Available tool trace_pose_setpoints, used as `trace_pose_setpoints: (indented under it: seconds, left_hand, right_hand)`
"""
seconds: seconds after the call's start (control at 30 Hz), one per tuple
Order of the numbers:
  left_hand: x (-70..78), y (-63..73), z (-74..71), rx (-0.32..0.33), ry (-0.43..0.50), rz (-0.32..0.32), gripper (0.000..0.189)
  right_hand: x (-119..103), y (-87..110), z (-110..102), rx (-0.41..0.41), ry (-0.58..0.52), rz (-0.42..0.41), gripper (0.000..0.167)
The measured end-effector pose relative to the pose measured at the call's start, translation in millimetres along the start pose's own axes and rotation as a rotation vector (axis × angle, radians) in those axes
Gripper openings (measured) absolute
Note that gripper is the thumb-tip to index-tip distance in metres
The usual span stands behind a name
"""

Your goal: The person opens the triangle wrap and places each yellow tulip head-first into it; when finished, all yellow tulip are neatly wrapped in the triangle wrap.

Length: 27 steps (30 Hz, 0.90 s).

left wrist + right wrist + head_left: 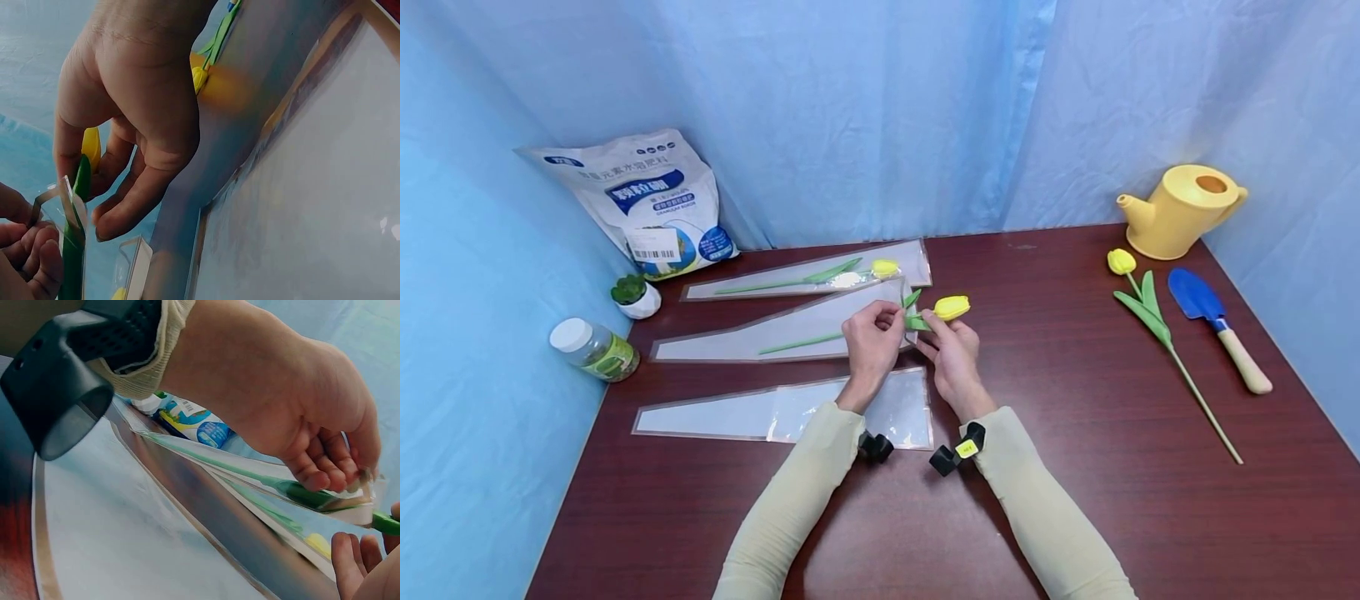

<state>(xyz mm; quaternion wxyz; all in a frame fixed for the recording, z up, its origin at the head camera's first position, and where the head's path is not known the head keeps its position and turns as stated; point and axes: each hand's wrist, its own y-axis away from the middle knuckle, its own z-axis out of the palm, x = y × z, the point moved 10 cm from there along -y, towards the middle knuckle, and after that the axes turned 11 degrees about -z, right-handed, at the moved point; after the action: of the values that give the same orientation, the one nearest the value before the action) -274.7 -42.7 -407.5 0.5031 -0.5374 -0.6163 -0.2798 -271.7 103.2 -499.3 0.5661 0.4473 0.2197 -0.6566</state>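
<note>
A yellow artificial tulip (952,307) lies partly inside the middle clear sleeve (805,321), its stem within and its bloom past the wide end. At that mouth my left hand (874,342) pinches the sleeve's edge, as the right wrist view also shows. My right hand (957,358) holds the tulip just below the bloom, among its green leaves. In the left wrist view the right hand (144,106) hides part of the flower. Behind, another sleeve (760,282) contains a whole yellow tulip (885,267). The nearest sleeve (715,419) lies flat with no flower inside.
At the left are a fertilizer bag (647,200), a small potted succulent (638,298) and a white-capped jar (597,350). On the right are a yellow watering can (1180,212), a loose tulip (1150,321) and a blue trowel (1198,296). Blue curtains back the table (1045,500).
</note>
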Motion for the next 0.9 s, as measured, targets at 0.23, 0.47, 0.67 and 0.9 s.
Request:
trace_pose_setpoints:
  seconds: [0.23,0.47,0.67,0.9]
  left_hand:
    - [4.1,1.0,6.1,-0.073,0.061,0.039,0.008]
    - [3.9,-6.2,2.6,-0.142,0.102,0.039,0.013]
    - [4.1,-27.6,-32.5,-0.097,0.096,0.077,0.015]
    - [-9.2,-49.4,-64.2,-0.263,-0.184,0.103,0.050]
  right_hand:
    - [0.5,1.7,5.1,-0.020,-0.032,-0.026,0.005]
    - [-0.3,-2.2,0.9,0.001,-0.071,-0.032,0.004]
    - [-4.0,-4.7,-2.6,0.015,-0.099,-0.033,0.009]
    - [-8.0,-6.3,-4.7,0.013,-0.120,-0.041,0.011]
